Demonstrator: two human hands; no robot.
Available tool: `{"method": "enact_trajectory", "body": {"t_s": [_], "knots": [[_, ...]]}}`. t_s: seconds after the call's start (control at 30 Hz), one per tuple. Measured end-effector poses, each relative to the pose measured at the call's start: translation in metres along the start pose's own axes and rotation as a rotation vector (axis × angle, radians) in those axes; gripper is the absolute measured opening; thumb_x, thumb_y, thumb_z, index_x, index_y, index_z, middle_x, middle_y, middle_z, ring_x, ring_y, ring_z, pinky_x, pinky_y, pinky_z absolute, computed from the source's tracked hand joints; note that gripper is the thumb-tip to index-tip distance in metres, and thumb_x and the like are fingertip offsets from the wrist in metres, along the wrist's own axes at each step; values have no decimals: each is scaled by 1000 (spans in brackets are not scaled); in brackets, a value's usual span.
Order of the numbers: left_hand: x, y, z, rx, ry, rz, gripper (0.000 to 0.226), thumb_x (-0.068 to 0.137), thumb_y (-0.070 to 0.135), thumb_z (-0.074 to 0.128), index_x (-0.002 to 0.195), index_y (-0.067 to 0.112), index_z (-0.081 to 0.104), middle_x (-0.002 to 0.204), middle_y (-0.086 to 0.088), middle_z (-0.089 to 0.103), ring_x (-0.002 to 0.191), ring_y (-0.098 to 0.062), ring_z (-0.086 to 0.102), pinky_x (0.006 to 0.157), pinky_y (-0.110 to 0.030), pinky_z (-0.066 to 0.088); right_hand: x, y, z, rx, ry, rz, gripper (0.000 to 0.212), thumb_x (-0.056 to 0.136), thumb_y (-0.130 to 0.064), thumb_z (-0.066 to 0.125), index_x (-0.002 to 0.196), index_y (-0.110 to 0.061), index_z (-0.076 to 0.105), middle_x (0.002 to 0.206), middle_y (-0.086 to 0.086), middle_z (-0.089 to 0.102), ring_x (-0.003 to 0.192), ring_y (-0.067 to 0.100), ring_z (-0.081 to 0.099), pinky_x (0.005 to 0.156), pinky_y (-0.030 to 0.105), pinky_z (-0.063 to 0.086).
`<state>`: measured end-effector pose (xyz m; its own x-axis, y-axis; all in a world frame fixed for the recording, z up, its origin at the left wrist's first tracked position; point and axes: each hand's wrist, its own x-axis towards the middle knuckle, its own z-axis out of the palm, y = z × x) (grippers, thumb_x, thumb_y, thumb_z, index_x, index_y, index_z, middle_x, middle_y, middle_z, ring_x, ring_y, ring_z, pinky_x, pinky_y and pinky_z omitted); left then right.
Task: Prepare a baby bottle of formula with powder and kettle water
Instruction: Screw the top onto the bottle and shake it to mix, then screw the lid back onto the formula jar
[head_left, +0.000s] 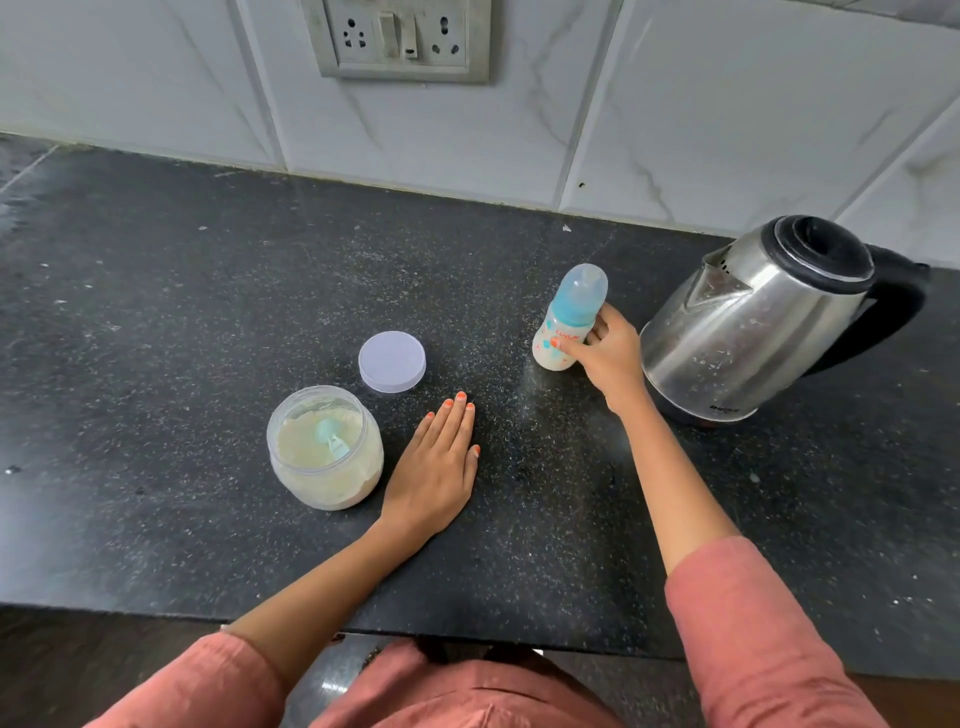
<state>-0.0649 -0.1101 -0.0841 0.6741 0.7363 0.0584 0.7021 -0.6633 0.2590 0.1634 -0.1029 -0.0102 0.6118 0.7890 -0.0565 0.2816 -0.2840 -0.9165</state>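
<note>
Pink sleeves (753, 623) frame my view. I note the left hand (436, 462) spread flat on the counter (182, 312), just beside the open powder jar (324, 467) with its scoop (330, 439); the lid (392, 361) lies apart. The right hand (610, 358) grips the capped bottle (569, 317), tilted, near the kettle (753, 322). Contents look pale, so I judge mixing is in hand. Next: a firm shake, then relid the jar.

One each — bottle (574, 304), kettle (753, 322), jar (332, 493), lid (392, 361), scoop (330, 436) — and two hands (436, 467) (610, 358).
</note>
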Motion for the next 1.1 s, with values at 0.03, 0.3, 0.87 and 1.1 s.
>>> {"method": "enact_trajectory", "body": {"t_s": [0.03,0.3,0.87,1.1], "knots": [[0,0,0,10,7,2,53,94,30,23,135,2,42,142,-13,42,131,-25,41,107,-45,20,2,2,0,11,-6,3,59,70,-2,75,123,-9,51,130,9,56,118,19,54,100,38,45],[0,0,0,68,13,8,51,93,30,28,130,2,48,138,-12,48,126,-23,47,103,-45,28,2,6,3,66,-18,-8,62,71,2,73,127,-7,48,133,11,54,118,17,52,101,36,44],[0,3,-11,44,-97,27,53,100,32,12,146,7,4,156,-9,-1,144,-19,-1,114,-29,-5,-48,27,13,-132,185,-16,30,84,-8,61,114,-6,60,112,10,64,94,13,58,82,20,45],[-11,13,-41,31,-52,162,52,101,26,26,145,2,12,155,-14,12,143,-24,12,116,-32,5,-89,20,35,-112,177,-26,17,86,-7,59,101,-7,66,96,6,68,80,8,60,68,1,44]]}}
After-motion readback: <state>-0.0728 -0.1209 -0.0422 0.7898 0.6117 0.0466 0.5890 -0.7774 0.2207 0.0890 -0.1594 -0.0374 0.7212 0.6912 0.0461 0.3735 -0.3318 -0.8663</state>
